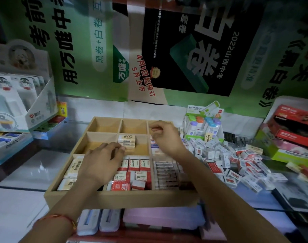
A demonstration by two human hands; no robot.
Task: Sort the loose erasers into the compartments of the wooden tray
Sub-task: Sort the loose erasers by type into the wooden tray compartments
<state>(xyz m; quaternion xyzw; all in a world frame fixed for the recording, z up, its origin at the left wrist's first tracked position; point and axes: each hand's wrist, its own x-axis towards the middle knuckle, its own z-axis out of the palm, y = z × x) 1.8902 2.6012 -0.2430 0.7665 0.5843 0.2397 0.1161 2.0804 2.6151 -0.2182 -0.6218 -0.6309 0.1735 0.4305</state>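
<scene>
Currently: wooden tray [114, 197], part-filled.
Grips: left hand [98, 163] apart, touching cream stack [127, 139], likely squaring it; right hand [167, 137] curled, contents cannot be told.

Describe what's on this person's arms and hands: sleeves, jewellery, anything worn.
Both forearms are bare as far as the frame shows, with no sleeves or gloves. The left hand has a thin red-orange thread bracelet at the wrist. The right hand and its wrist show no watch or ring.
</scene>
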